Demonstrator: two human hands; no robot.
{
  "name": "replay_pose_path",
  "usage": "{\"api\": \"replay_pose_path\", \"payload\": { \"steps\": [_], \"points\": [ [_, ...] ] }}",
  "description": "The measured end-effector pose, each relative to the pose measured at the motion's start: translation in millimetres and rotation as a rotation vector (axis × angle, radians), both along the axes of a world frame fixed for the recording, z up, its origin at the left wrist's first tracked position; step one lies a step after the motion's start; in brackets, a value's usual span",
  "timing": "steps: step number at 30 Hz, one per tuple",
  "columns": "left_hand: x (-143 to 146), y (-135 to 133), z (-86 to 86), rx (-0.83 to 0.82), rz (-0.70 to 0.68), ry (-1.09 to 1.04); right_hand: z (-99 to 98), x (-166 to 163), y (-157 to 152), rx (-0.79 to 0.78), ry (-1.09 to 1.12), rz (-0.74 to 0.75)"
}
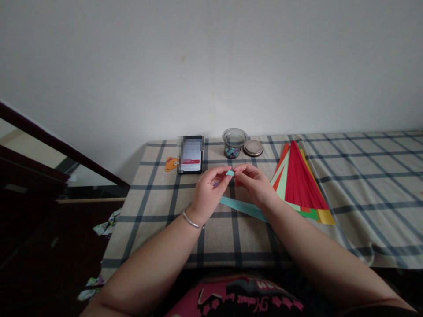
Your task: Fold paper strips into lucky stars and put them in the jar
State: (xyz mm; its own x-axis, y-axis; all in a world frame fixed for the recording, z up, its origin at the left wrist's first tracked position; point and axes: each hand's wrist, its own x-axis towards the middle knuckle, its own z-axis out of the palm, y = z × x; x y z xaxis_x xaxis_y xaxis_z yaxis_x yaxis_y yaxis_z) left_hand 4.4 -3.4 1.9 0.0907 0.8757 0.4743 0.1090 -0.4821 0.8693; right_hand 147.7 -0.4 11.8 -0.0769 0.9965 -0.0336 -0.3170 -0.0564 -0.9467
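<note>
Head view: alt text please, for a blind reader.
A left hand with a silver bangle and a right hand pinch the folded end of a long teal paper strip over a checked beige tablecloth. Red, green and yellow paper strips fan out at right; a black phone, clear open jar and round lid sit behind.

Dim, soft light; warped edges

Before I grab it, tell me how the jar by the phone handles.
The jar is probably light: only a shallow layer of small pieces. Squat and wide, so unlikely to tip. Its lid lies beside it, so contents could spill.
</note>
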Motion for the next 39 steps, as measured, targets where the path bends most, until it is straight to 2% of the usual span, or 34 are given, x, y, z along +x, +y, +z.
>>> {"api": "replay_pose_path", "payload": {
  "steps": [4, 14, 19, 24, 34, 39],
  "points": [
    [0.3, 0.6, -1.2, -0.025, -0.001, -0.018, 0.3, 0.1, -0.2, 0.023, -0.030, 0.021],
    [-4.9, 2.8, 0.8, 0.115, 0.031, 0.110, -5.4, 2.8, 2.5, 0.161, -0.136, 0.011],
    [-2.0, 2.7, 0.0, -0.001, 0.018, 0.017, -1.5, 1.3, 0.1, 0.153, -0.169, -0.026],
    [1.0, 3.5, -0.3, -0.095, 0.008, -0.077, -2.7, 2.6, 1.0, 0.151, -0.183, 0.000],
    [0.1, 4.8, -2.1, -0.232, -0.022, -0.123, -6.8, 4.8, 0.4, 0.268, -0.321, -0.071],
    [1.3, 5.1, -3.7, -0.241, -0.028, -0.143, -10.6, 6.3, 0.5, 0.320, -0.400, -0.096]
  ]
}}
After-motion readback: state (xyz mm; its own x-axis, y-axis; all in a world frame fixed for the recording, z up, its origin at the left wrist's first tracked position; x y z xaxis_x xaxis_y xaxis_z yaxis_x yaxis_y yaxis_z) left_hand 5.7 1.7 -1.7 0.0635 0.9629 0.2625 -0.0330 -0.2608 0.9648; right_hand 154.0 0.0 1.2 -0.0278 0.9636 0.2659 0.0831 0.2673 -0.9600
